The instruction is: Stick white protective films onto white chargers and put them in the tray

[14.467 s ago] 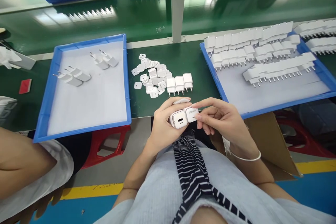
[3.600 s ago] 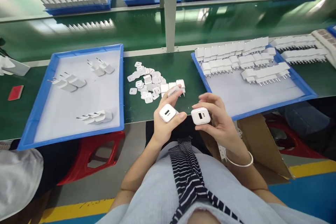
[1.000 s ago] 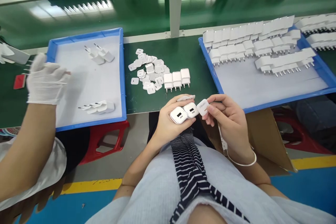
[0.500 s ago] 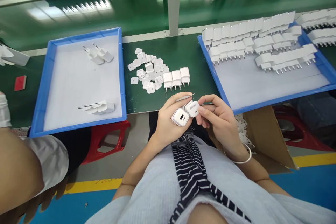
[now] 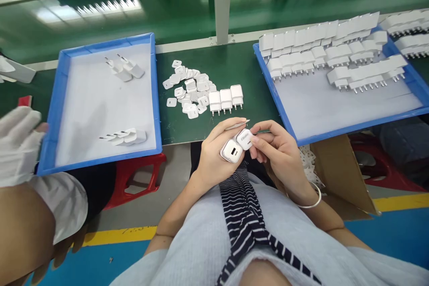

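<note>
My left hand (image 5: 214, 149) is closed around a white wall charger (image 5: 231, 151) whose end face shows a wide port and a narrow one. Against it sits a second white piece, a faceplate (image 5: 244, 139) with printed lettering and one slot; whether a charger body is behind it is partly hidden. My right hand (image 5: 275, 148) pinches this faceplate by its right edge, thumb in front. Another thin flat white piece (image 5: 239, 124) sticks out from my left fingers. Just beyond, three white chargers (image 5: 225, 99) stand in a row, prongs toward me, beside a loose pile of white faceplates (image 5: 191, 91).
A blue tray (image 5: 154, 98) at left holds several chargers lying down. The right blue tray (image 5: 328, 132) carries rows of chargers. A co-worker's gloved hand (image 5: 20, 143) is at the left tray's edge. A cardboard box (image 5: 348, 174) stands below right.
The co-worker's gloved hand has come into view at the left, over the tray's edge. My own hands keep their hold, with only a slight shift of the pieces.
</note>
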A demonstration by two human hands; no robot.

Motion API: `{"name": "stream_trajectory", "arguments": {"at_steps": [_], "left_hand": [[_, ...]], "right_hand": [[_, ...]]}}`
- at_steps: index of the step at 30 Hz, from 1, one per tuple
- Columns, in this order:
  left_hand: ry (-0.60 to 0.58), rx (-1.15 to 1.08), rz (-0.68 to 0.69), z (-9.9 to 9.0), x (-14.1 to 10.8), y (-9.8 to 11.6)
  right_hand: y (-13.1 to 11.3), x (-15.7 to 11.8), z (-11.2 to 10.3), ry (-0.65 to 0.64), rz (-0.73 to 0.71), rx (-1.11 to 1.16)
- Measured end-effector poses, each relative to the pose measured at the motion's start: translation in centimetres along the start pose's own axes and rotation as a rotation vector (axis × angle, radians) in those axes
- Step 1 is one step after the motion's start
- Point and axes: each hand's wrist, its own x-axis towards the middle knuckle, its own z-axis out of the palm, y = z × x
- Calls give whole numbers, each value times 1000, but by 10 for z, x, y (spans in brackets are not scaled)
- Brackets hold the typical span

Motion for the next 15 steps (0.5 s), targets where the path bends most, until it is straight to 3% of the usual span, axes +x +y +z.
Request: {"name": "stream_trajectory", "arguments": {"at_steps": [15], "left_hand": [[-43, 10, 66, -3, 0, 0]], "right_hand": [[3, 1, -4, -32, 45, 46]]}}
